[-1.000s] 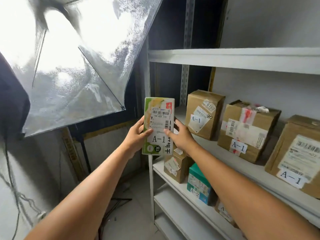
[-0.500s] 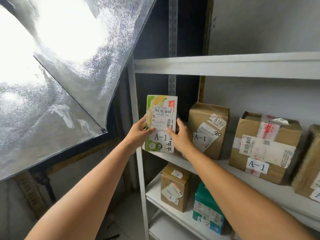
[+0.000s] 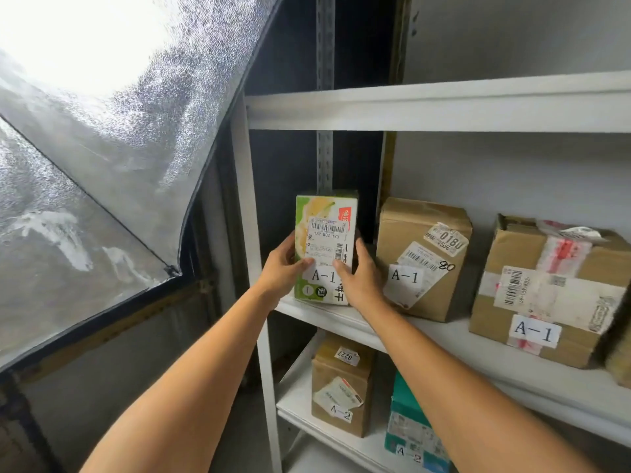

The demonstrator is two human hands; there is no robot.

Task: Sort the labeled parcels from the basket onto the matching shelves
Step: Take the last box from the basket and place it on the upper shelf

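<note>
A green and white carton labelled A-1 stands upright at the left end of the white shelf. My left hand grips its left edge and my right hand grips its right edge, thumbs on the front face. Its bottom edge sits at the shelf board. To its right stand two brown cardboard parcels, each labelled A-1: one right beside the carton, another further right. The basket is out of view.
On the shelf below stand a brown box and a teal box, both labelled A-2. A white upright post frames the shelf's left side. A large silver light reflector fills the left. An upper shelf board spans above.
Both hands carried the carton forward and to the right, from in front of the post onto the left end of the A-1 shelf. The view came closer to the shelving.
</note>
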